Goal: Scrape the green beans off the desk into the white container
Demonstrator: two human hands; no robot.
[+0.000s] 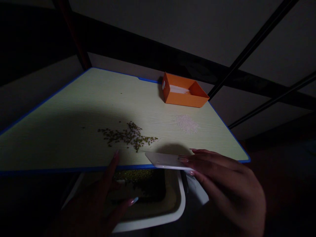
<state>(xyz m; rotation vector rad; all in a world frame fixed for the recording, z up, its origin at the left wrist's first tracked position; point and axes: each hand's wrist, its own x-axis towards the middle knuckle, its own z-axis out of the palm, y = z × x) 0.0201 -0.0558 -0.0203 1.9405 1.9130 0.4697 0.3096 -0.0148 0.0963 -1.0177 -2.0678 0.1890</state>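
My right hand [222,174] pinches a flat white plastic piece [165,159], like a small scraper or scoop, at the table's near edge. Its free end points left, towards a scattered pile of small dark green beans [134,133] mixed with some pale grains. My left hand [105,192] is dim, its fingers spread and nothing seen between them; the index fingertip is at the table edge just below the beans. The left thumb hangs over a white basin [182,200] under the edge, where many green beans [138,176] lie.
The pale yellow table [74,95] has a blue rim. An orange box [185,101] with white contents stands at its far right. In front of the box lies a small heap of white, rice-like grains [186,124]. Behind the table is a panelled wall [158,29]; the room is dark.
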